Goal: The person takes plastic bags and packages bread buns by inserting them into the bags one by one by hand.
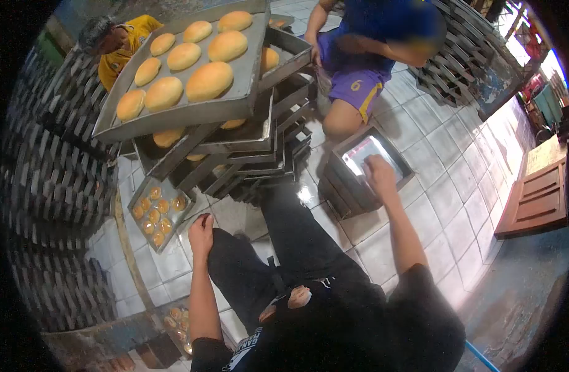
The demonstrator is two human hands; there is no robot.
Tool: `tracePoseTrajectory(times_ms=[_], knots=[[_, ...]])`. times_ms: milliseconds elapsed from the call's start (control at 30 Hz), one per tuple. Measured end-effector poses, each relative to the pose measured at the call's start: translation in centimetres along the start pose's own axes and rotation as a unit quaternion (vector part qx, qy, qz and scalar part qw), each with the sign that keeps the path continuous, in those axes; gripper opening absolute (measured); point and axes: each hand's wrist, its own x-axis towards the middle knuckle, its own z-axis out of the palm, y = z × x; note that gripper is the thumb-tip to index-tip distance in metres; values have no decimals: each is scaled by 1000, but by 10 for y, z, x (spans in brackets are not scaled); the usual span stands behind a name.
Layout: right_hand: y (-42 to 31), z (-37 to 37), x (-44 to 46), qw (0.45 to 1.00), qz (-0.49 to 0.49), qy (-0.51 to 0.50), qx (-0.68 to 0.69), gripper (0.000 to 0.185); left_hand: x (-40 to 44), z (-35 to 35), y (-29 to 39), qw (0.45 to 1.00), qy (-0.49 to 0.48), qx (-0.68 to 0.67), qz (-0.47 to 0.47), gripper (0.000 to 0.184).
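Tray [357, 150], rectangular metal, under right hand [380, 176], domed buns [210, 80]

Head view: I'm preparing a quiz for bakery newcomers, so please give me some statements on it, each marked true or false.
1. The large grey rectangular metal tray of golden buns sits on top of its stack. True.
2. That tray holds only three buns. False: nine show in it.
3. The right hand is on the left knee. False: it is at the dark rectangular metal tray on the right.
4. The left hand is nearer than the right to the small metal tray of glossy brown buns. True.
5. The yellow cloth shirt is at bottom right. False: it is at upper left.
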Motion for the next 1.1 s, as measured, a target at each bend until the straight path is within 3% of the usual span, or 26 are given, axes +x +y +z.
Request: tracePoseTrajectory(times_ms=[67, 167, 300, 500, 633, 700, 767, 833, 900, 967, 1000, 1033, 1100], knots=[[34, 8, 4, 986, 61, -134, -75, 30, 3, 3, 1, 1000, -11, 21, -9, 37], [56, 40, 1, 971, 39, -168, -165, 38, 9, 14, -10, 1000, -22, 16, -11, 37], [40, 26, 7, 970, 66, -188, -142, 42, 5, 11, 7, 998, -22, 50, -9, 37], [71, 24, 20, 966, 112, -231, -38, 32, 3, 7, -7, 1000, -4, 19, 7, 37], [77, 18, 23, 972, 100, -210, -26, 37, 0, 4, -15, 1000, 2, -8, 4, 37], [81, 16, 27, 940, 199, -272, 53, 40, -2, 1, -15, 1000, 6, -19, -4, 37], [84, 22, 27, 952, 171, -254, 14, 38, -4, 1, -16, 999, 11, -33, -12, 37], [57, 20, 33, 955, 107, -239, -137, 31, -6, 1, -18, 998, 27, -63, -12, 37], [53, 25, 27, 949, 65, -259, -168, 24, -9, -5, -14, 996, 33, -77, -15, 36], [88, 60, 13, 961, -27, -183, -206, 19, -12, -7, -13, 996, 36, -85, -14, 36], [70, 53, 9, 964, -50, -160, -209, 14, -12, -7, -15, 996, 36, -83, -13, 35], [65, 51, 9, 964, -51, -159, -208, 14, -12, -8, -17, 996, 37, -80, -10, 35], [58, 50, 16, 953, 36, -208, -218, 14, -11, -10, -22, 996, 39, -77, -3, 34]])
